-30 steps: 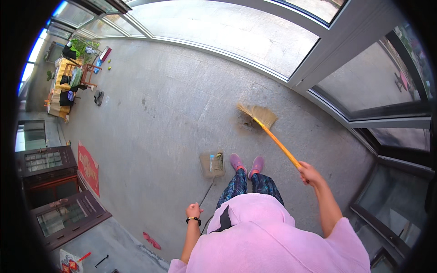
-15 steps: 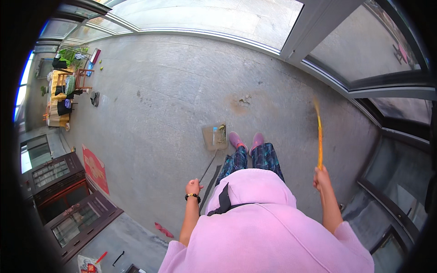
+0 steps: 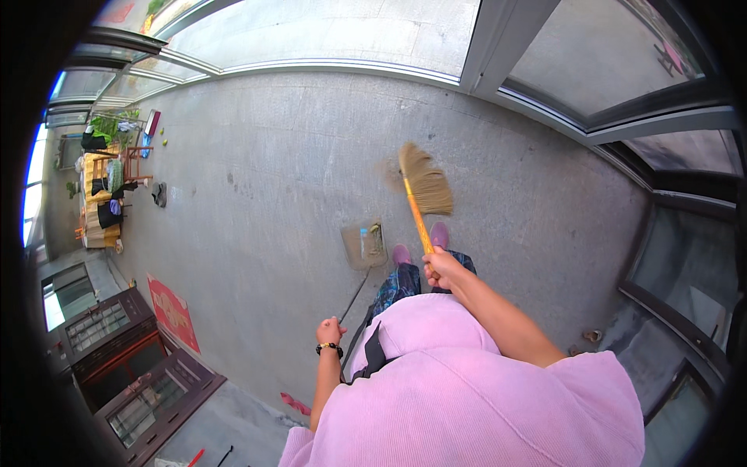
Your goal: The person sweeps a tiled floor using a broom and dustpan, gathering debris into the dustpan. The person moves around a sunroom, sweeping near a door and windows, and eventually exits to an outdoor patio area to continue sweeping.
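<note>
With my right hand I grip a broom by its orange-yellow handle. Its wide straw head rests on or just over the grey floor, ahead of my pink shoes, and covers part of a patch of dirt. My left hand, with a dark beaded bracelet at the wrist, is closed round the thin dark handle of a long-handled dustpan. The pan lies on the floor to the left of my feet. Some debris and a small blue-and-white piece show inside it.
Glass doors and window frames run along the far side and the right. A red mat lies by the dark wooden door at left. Farther off stand a table, a small wooden chair and plants. A grey shoe sits on the floor.
My right hand has swung the broom inward from the far right to in front of my feet, its head now over the dirt patch. The left hand and dustpan have hardly moved.
</note>
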Available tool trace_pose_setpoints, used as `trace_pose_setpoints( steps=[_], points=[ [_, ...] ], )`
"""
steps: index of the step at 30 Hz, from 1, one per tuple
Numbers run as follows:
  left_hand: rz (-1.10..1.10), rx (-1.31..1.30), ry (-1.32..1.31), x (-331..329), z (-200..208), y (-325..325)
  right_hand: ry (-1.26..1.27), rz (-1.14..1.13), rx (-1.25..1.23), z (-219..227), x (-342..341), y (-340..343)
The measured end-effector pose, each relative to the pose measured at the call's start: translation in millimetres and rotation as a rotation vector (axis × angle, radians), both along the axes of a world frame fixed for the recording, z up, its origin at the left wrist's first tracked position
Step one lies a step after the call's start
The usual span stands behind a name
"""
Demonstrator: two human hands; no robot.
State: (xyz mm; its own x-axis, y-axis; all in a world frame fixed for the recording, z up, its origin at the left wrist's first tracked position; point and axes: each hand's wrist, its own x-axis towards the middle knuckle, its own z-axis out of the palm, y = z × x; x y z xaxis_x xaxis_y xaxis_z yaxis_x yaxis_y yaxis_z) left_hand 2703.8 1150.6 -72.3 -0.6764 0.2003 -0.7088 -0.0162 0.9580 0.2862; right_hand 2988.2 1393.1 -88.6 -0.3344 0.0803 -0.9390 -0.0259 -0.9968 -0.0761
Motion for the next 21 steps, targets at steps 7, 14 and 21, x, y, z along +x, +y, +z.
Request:
trace_pose_setpoints(
  steps=[7, 14, 21],
  points=[
    [-0.008, -0.013, -0.085, -36.7, -25.2, -15.4, -0.067, -0.036, 0.212, 98.2, 64.7, -40.8],
    [-0.018, -0.002, -0.048, -48.4, -24.7, -28.8, -0.310, 0.248, 0.352, 190.7, 100.8, -21.1],
    [0.001, -0.011, -0.015, -41.5, -19.0, -57.5, -0.354, 0.529, 0.786, 18.7, 49.8, 88.7]
  ],
)
